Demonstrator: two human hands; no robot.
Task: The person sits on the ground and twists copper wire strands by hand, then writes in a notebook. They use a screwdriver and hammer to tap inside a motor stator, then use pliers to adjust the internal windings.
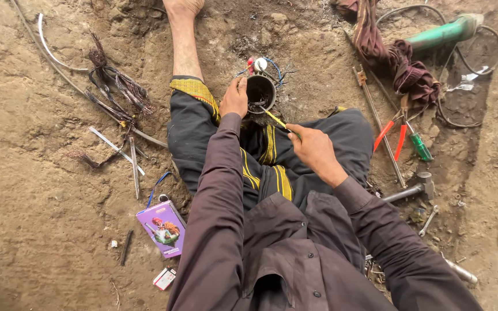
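Setting: outdoors, bare dirt ground (pixel 41 196), brown, uneven, with small stones and clods. Darker disturbed soil at top centre. A shallow trodden track runs down the right side, slightly darker than the rest. Light is flat, diffuse daylight; shadows soft and short. No walls, furniture or windows within view.
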